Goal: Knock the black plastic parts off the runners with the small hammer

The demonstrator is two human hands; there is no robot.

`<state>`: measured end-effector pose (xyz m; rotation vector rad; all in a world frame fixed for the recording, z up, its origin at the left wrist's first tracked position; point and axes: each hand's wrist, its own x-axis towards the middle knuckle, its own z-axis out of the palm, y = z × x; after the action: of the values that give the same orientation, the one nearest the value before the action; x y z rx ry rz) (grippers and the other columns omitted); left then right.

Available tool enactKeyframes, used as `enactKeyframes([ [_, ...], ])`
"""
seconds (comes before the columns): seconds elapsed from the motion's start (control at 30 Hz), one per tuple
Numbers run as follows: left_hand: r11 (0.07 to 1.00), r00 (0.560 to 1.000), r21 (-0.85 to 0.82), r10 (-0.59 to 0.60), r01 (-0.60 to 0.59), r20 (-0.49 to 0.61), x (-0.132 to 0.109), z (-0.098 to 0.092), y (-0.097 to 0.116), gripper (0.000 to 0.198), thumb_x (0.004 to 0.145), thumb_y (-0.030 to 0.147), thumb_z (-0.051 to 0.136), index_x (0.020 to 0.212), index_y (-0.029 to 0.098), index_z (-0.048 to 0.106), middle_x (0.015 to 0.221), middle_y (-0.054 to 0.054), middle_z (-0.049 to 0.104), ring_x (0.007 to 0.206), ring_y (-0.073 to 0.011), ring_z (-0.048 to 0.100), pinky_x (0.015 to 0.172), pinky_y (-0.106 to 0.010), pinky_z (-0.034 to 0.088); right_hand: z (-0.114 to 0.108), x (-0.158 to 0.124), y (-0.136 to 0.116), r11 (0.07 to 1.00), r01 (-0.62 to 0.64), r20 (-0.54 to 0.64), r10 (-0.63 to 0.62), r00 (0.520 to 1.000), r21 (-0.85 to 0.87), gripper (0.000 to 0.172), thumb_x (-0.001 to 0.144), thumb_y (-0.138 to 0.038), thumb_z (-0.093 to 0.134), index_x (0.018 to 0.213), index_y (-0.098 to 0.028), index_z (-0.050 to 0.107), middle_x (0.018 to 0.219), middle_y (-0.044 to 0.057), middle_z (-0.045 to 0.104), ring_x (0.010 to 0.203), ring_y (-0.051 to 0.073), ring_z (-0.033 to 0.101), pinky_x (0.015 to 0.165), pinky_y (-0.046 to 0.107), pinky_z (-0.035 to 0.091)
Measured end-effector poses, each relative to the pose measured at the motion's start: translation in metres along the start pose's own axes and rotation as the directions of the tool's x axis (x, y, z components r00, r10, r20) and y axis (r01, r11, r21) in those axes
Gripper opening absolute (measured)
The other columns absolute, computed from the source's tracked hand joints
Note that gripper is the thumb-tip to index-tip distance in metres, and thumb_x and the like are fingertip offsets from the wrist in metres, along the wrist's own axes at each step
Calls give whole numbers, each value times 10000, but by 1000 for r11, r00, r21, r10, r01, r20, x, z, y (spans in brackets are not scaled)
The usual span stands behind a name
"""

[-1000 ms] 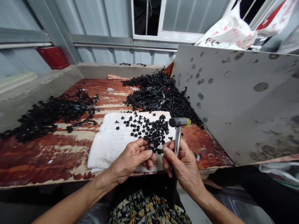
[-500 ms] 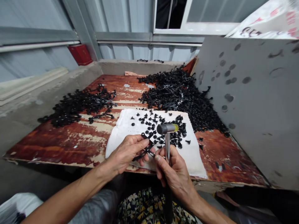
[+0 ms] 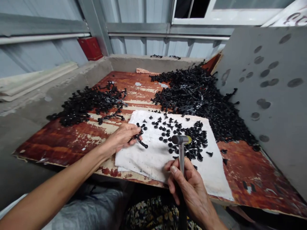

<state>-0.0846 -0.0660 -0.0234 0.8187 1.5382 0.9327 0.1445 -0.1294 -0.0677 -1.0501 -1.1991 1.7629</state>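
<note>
My left hand (image 3: pixel 124 135) is closed on a black plastic bracket with slim arms and knobbed ends (image 3: pixel 141 140), held over the left edge of the white cloth (image 3: pixel 144 163). In my right hand (image 3: pixel 189 183) a small mallet (image 3: pixel 181 153) stands upright, its fingers wrapped round the handle. The mallet's head is dark at one end and yellow at the other. Many small black round-headed plugs (image 3: pixel 195 140) lie scattered on the cloth, beyond and beside the mallet head.
A heap of knobbed black parts (image 3: pixel 88 103) lies at the left of the worn red board (image 3: pixel 100 137). A larger heap of black brackets (image 3: pixel 192 92) is at the back right, against an upright grey panel (image 3: pixel 275 105). A concrete ledge (image 3: pixel 129 64) borders the back.
My left hand has moved left, away from my right hand, with the bracket in it. My right hand still holds the mallet. The view has shifted a little.
</note>
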Motion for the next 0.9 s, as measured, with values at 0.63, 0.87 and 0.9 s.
enactKeyframes([
  [0.63,1000,1000,8,-24,24,17,3,6,2,270,869,182,561,610,106,544,566,-47,634,289,-4,349,278,-98,129,-2,3,2,998,-47,-4,47,999,36,371,870,-568,592,848,-228,447,491,-75,529,344,52,353,327,131,264],
  [0.87,998,999,29,-51,51,-8,3,7,4,262,844,165,593,592,114,541,549,-46,632,283,-12,358,277,-109,126,-4,1,1,997,-55,3,55,999,46,370,857,-565,608,846,-231,450,477,-80,514,338,58,351,319,135,257],
  [0.9,998,999,35,-46,47,-11,3,8,5,259,833,166,608,589,115,541,550,-45,636,285,-13,365,277,-109,130,-4,1,2,997,-55,2,55,998,48,372,857,-567,607,848,-231,449,482,-82,511,337,58,354,318,136,256],
])
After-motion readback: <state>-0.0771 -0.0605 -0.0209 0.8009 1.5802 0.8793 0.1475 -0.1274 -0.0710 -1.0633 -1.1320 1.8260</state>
